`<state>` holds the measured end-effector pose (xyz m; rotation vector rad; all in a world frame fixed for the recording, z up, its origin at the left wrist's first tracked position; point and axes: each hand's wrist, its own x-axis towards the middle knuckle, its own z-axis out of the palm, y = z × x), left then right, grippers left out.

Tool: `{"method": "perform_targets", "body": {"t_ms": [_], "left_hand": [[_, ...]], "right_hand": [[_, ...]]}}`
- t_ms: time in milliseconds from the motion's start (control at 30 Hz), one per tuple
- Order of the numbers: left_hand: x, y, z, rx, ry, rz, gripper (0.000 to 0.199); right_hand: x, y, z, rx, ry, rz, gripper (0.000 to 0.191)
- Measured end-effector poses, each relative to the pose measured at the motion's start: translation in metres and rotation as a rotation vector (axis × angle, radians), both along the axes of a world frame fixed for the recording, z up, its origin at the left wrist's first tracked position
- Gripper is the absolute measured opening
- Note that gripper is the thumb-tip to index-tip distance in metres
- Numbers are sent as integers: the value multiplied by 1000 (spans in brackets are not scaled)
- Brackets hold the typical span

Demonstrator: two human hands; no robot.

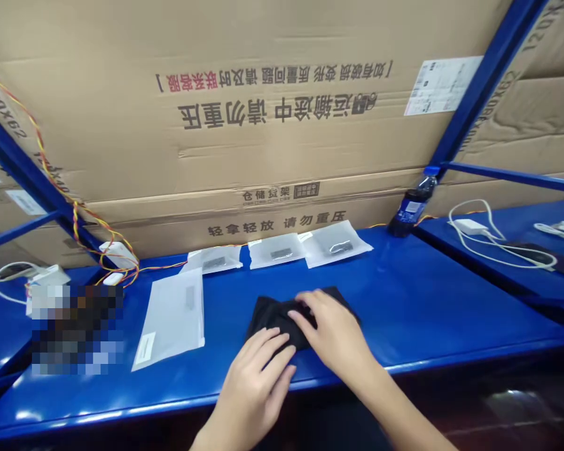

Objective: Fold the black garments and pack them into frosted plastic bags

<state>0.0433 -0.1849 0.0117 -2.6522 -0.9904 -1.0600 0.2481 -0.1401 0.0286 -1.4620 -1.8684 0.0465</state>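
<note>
Right grip [333,329] lies over the folded black fabric [282,316], its fingers draped across a raised fold; whether it is pinching the cloth or only pressing on it, I cannot tell. Left grip [256,376] sits lower and nearer the person, fingers loosely curled, with the fingertips [282,343] at the fabric's near edge. The fabric is a soft, dark, crumpled bundle with uneven folds, lying flat on the blue steel tabletop [418,300], near the front lip and between the hands.

Just left of it lies a large frosted white bag [169,319] with a small label. Three smaller frosted bags [276,250] sit in a row along the back edge, each with a dark item inside. Behind them, a dark plastic soda bottle [411,203] with a blue cap stands at the back right. Further left, twisted yellow and red wires [75,213] run to a white box [117,254], and a pixelated patch [75,329] hides whatever lies there. Large cardboard cartons [216,125] with Chinese printing stand behind, framed by blue steel shelf uprights [484,81]. A white adapter with cable [470,227] lies on the adjoining shelf [498,275].
</note>
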Motion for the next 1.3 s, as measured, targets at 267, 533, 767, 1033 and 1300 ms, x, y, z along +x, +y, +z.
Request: {"method": "perform_targets", "body": {"t_ms": [267, 533, 767, 1033, 1300], "left_hand": [[-33, -5, -9, 1, -23, 100, 24], [-28, -5, -15, -62, -59, 101, 25], [-26, -6, -16, -57, -51, 70, 22], [-51, 3, -7, -8, -224, 323, 19], [-80, 68, 33, -366, 302, 1074, 43]], "right_hand": [[59, -9, -33, -136, 181, -447, 49], [70, -1, -24, -251, 397, -441, 40], [-7, -19, -5, 267, 188, -140, 17], [-36, -38, -36, 288, -5, 93, 22], [-15, -33, -37, 10, -336, 308, 100]]}}
